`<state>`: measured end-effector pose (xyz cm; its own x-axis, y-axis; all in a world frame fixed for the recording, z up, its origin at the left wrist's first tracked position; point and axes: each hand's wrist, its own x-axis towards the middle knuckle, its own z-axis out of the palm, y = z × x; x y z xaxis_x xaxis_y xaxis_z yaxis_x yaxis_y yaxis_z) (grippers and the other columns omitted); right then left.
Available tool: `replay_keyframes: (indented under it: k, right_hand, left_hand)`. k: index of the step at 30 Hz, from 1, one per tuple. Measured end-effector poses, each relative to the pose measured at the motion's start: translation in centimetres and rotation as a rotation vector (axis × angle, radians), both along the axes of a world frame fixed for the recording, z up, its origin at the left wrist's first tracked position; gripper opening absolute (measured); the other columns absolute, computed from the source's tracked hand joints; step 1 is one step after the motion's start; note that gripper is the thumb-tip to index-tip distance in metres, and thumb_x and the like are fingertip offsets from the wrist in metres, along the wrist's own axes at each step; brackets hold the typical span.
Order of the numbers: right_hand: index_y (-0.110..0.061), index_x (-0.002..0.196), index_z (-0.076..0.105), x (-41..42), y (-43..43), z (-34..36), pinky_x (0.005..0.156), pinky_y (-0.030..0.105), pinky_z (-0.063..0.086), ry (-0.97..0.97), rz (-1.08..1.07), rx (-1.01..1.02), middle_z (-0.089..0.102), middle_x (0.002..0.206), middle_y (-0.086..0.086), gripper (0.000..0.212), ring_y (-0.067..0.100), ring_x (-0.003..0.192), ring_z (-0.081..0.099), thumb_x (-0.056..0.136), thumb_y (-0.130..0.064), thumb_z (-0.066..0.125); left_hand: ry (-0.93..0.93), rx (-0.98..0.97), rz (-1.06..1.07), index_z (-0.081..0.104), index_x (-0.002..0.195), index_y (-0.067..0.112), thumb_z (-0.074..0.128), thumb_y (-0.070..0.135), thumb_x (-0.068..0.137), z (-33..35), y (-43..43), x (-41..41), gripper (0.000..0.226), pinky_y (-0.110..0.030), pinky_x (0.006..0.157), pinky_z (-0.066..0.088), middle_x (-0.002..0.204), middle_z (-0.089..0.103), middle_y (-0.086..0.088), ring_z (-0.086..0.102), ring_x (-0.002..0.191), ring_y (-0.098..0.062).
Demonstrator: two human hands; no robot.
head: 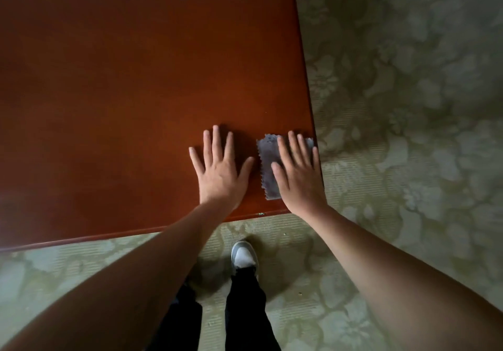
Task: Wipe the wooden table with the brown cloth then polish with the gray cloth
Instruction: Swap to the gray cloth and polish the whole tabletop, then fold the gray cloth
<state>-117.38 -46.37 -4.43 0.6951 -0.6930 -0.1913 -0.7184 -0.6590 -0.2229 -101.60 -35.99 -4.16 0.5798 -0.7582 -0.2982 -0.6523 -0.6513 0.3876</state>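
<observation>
The reddish-brown wooden table (122, 78) fills the upper left of the head view. A small gray cloth (268, 160) with zigzag edges lies flat at the table's near right corner. My right hand (298, 172) presses flat on the cloth, fingers straight and spread, covering its right half. My left hand (219, 168) rests flat on the bare wood just left of the cloth, fingers spread, apart from it. No brown cloth is in view.
The table's right edge (307, 78) and near edge (136, 232) border a pale green floral carpet (408, 105). My legs in dark trousers and a white-and-gray shoe (243, 255) stand right below the near edge.
</observation>
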Motion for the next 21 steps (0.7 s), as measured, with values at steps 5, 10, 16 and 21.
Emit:
replay_keyframes:
  k: [5, 10, 16, 21]
  right_hand:
    - [-0.005, 0.146, 0.055, -2.6, -1.8, 1.2, 0.115, 0.041, 0.043, -0.371, -0.445, 0.026, 0.058, 0.145, 0.015, 0.059, 0.029, 0.137, 0.049, 0.100, -0.040, 0.067]
    - [-0.011, 0.118, 0.075, -4.8, -2.5, 1.2, 0.085, 0.041, 0.057, -0.359, -0.555, 0.138, 0.071, 0.106, 0.003, 0.041, 0.022, 0.100, 0.065, 0.091, -0.042, 0.076]
    - [-0.012, 0.110, 0.077, -4.3, -2.4, 2.0, 0.076, 0.028, 0.054, -0.396, -0.679, 0.271, 0.073, 0.097, 0.000, 0.031, 0.015, 0.088, 0.068, 0.087, -0.031, 0.084]
    - [-0.012, 0.094, 0.076, -3.8, -2.5, 3.3, 0.063, 0.021, 0.047, -0.371, -0.673, 0.375, 0.069, 0.079, -0.008, 0.009, 0.011, 0.072, 0.067, 0.088, -0.017, 0.082]
  left_hand:
    - [0.000, -0.075, 0.128, 0.048, 0.150, 0.025, 0.054, 0.058, 0.091, 0.7, -0.5, -4.9, 0.067, -0.059, 0.124, 0.003, 0.168, 0.024, -0.006, 0.015, 0.156, -0.028]
    - [0.032, -0.191, 0.339, 0.072, 0.116, 0.027, 0.043, 0.054, 0.100, 1.6, -2.6, -7.2, 0.042, -0.057, 0.121, 0.017, 0.152, 0.047, 0.002, 0.038, 0.139, -0.027]
    - [0.113, -0.111, 0.362, 0.067, 0.101, 0.017, 0.072, 0.039, 0.084, 2.1, -3.8, -8.0, 0.028, -0.049, 0.104, 0.030, 0.136, 0.048, -0.001, 0.043, 0.121, -0.029]
    - [0.607, -0.248, 0.484, 0.068, 0.094, 0.015, 0.070, 0.012, 0.087, 4.2, -4.5, -7.1, 0.008, -0.037, 0.075, 0.057, 0.087, 0.068, 0.004, 0.065, 0.085, -0.022]
